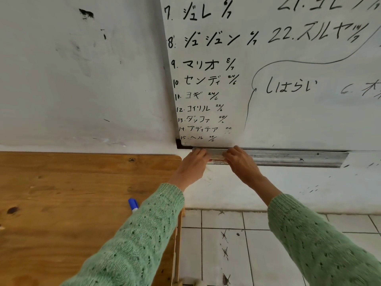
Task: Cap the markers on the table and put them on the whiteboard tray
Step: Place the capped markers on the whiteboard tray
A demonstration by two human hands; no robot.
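Both of your hands are up at the left end of the whiteboard tray, the left hand and the right hand set close together with a pale marker lying lengthwise between them. Your fingers curl over its two ends, so you cannot see either tip or whether a cap is on; only a strip of the barrel shows, with red lettering too blurred to read. Whether either hand truly grips the marker or only rests on it cannot be told. A second marker lies on the wooden bench, only its blue end showing; your left sleeve covers the rest. The whiteboard above is cut off at the top and right edges.
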